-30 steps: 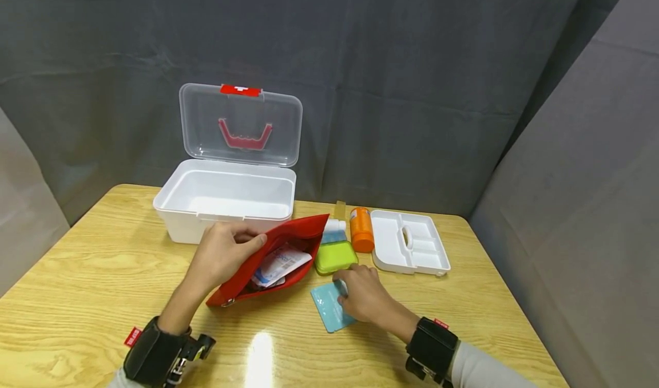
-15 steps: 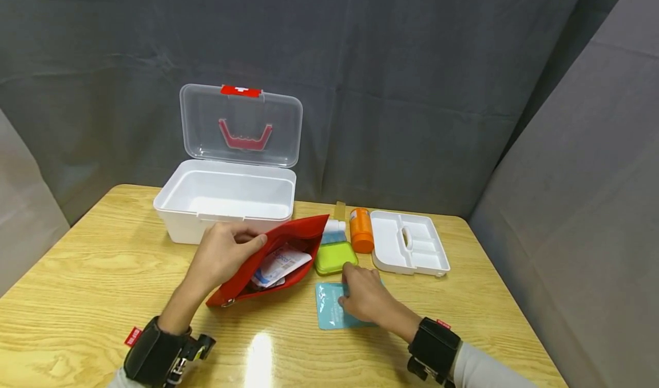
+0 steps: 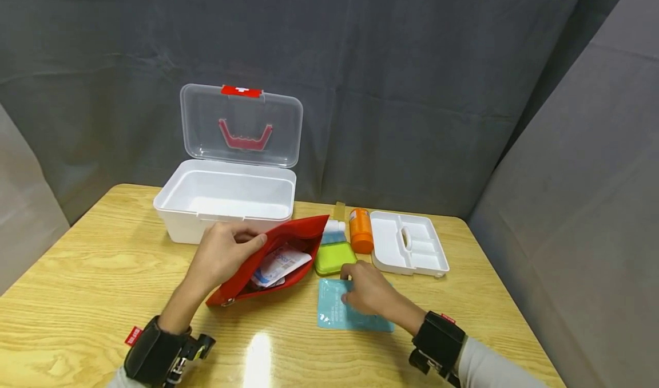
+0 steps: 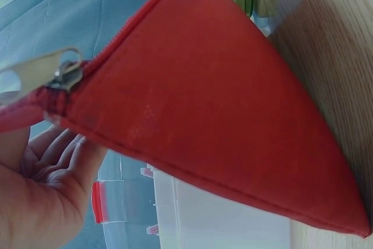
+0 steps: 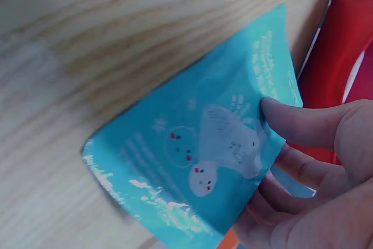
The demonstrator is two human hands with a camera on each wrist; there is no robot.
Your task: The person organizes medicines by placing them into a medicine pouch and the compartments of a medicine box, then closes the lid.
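Observation:
My left hand [image 3: 221,255] grips the upper edge of a red zip pouch [image 3: 304,228], whose mouth gapes. White printed packets [image 3: 280,264] lie inside it. A metal zipper pull [image 4: 38,73] hangs at the pouch's corner in the left wrist view. My right hand [image 3: 370,289] pinches a flat teal packet [image 3: 332,311] low over the table, to the right of the pouch. Small white cartoon faces and lettering show on that packet in the right wrist view, where my thumb [image 5: 303,123] lies across its face and the other fingers go behind it.
Behind the pouch stands a white box [image 3: 226,199] with its clear lid [image 3: 206,125] raised. A green case [image 3: 334,258], an orange bottle [image 3: 361,230], a white-capped item [image 3: 334,226] and a white divided tray [image 3: 388,250] sit at the right back.
The teal packet has turned from slanted to nearly square with the table edge, and the right hand has shifted slightly to the right with it. The left hand and pouch have stayed put.

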